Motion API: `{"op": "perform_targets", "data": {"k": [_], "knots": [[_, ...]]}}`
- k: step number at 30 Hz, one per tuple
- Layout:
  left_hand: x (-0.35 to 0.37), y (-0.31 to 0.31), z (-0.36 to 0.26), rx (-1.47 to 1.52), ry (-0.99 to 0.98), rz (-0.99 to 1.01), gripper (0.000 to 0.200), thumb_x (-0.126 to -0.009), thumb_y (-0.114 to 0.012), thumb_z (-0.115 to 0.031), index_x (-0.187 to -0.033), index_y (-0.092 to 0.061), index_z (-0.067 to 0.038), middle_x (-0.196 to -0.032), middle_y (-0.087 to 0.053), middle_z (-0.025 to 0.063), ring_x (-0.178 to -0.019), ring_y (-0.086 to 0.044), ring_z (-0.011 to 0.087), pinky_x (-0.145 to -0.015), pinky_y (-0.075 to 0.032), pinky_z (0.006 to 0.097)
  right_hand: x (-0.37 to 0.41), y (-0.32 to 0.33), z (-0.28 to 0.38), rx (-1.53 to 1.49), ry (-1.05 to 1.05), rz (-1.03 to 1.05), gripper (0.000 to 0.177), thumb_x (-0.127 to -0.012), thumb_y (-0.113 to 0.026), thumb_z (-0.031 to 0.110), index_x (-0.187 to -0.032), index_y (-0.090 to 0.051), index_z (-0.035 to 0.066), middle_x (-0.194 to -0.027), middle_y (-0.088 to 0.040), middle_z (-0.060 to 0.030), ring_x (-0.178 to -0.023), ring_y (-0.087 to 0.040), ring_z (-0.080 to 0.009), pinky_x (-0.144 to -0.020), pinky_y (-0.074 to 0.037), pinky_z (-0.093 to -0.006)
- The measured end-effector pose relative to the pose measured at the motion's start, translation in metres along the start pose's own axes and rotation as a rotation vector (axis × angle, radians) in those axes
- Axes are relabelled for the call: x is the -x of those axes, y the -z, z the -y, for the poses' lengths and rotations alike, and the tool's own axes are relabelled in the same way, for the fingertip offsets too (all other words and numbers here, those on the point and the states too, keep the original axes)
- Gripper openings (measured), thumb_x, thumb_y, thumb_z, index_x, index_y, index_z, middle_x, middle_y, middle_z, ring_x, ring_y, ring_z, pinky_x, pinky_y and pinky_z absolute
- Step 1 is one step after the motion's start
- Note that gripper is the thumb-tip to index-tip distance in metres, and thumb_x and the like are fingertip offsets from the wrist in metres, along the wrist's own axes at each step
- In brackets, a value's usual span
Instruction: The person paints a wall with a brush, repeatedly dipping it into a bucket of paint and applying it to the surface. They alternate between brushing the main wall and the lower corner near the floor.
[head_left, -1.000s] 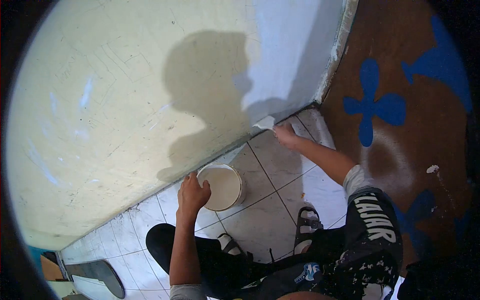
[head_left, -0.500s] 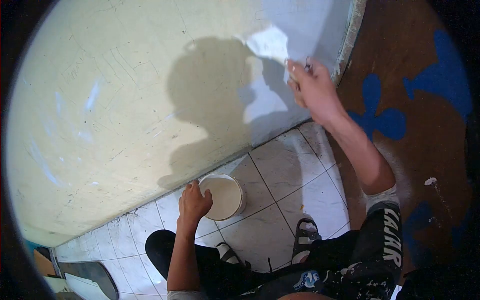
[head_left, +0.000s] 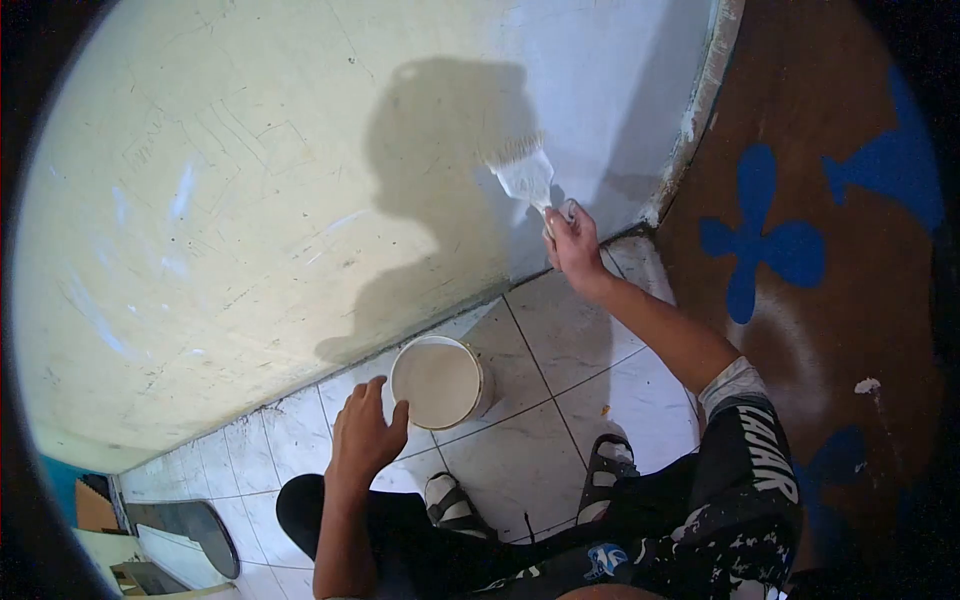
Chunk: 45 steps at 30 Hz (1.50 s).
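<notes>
My right hand (head_left: 575, 243) grips the handle of a wide paintbrush (head_left: 526, 178), whose splayed bristles touch the wall where pale yellow meets a bluish-white painted area (head_left: 590, 90). My left hand (head_left: 365, 430) is empty, fingers apart, just left of a round white bucket (head_left: 486, 392). Light, creamy paint (head_left: 436, 383) shows inside the bucket, which stands on the tiled floor close to the wall's base.
The yellow wall (head_left: 250, 260) bears pencil scribbles and pale streaks. At right is a brown surface (head_left: 800, 330) with blue shapes (head_left: 755, 240). My sandalled feet stand on white tiles (head_left: 510, 450). A dark-rimmed object (head_left: 215, 540) lies at lower left.
My right hand and the brush have moved down and slightly left along the wall. My left hand has shifted slightly down and left, away from the bucket's rim.
</notes>
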<state>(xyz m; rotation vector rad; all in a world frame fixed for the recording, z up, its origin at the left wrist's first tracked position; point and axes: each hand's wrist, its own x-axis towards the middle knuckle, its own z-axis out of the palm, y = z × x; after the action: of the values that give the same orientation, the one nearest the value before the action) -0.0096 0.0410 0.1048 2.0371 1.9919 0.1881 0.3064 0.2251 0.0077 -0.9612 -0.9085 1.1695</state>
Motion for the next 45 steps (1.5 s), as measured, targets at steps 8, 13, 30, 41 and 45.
{"op": "perform_targets", "data": {"k": [8, 13, 30, 41, 45], "knots": [[0.048, 0.028, 0.005, -0.221, 0.022, 0.372, 0.045, -0.088, -0.064, -0.030, -0.123, -0.055, -0.004, -0.109, -0.064, 0.0228, -0.104, -0.061, 0.0387, -0.090, -0.049, 0.0462, 0.033, 0.054, -0.130, 0.455, 0.071, 0.011, 0.026, -0.094, -0.058, 0.025, -0.089, -0.048, 0.001, -0.070, -0.059, -0.0109, -0.062, -0.057, -0.0218, -0.061, -0.047, -0.0372], [-0.007, -0.013, 0.103, -0.133, 0.072, 0.684, 0.041, -0.086, -0.058, -0.029, -0.112, -0.061, 0.001, -0.103, -0.066, 0.0251, -0.099, -0.063, 0.0400, -0.085, -0.051, 0.0441, 0.065, 0.047, -0.112, 0.665, 0.041, 0.265, 0.025, -0.094, -0.058, 0.024, -0.094, -0.050, 0.000, -0.070, -0.059, -0.0140, -0.064, -0.059, -0.0268, -0.063, -0.047, -0.0392], [-0.049, -0.138, 0.168, 0.851, 0.143, 0.542, 0.037, -0.089, -0.051, -0.021, -0.104, -0.049, 0.013, -0.087, -0.066, 0.0199, -0.070, -0.070, 0.0254, -0.066, -0.056, 0.0346, 0.121, -0.107, 0.013, 1.310, 0.151, 0.849, 0.033, -0.085, -0.064, 0.019, -0.111, -0.055, 0.000, -0.088, -0.065, -0.0201, -0.080, -0.063, -0.0395, -0.074, -0.050, -0.0456], [-0.029, -0.126, 0.187, 0.857, 0.179, 0.517, 0.039, -0.084, -0.055, -0.024, -0.100, -0.052, 0.011, -0.079, -0.067, 0.0196, -0.062, -0.069, 0.0239, -0.062, -0.057, 0.0357, 0.160, -0.205, -0.097, 1.597, 0.109, 1.182, 0.034, -0.078, -0.061, 0.005, -0.111, -0.058, 0.001, -0.088, -0.063, -0.0236, -0.081, -0.064, -0.0398, -0.070, -0.052, -0.0474], [-0.023, -0.118, 0.201, 0.839, 0.134, 0.560, 0.034, -0.086, -0.055, -0.022, -0.098, -0.050, 0.010, -0.079, -0.064, 0.0185, -0.064, -0.070, 0.0254, -0.058, -0.057, 0.0353, 0.176, -0.218, -0.140, 1.598, 0.097, 1.187, 0.040, -0.076, -0.058, -0.001, -0.116, -0.056, 0.001, -0.087, -0.064, -0.0232, -0.083, -0.065, -0.0404, -0.069, -0.052, -0.0477]]}}
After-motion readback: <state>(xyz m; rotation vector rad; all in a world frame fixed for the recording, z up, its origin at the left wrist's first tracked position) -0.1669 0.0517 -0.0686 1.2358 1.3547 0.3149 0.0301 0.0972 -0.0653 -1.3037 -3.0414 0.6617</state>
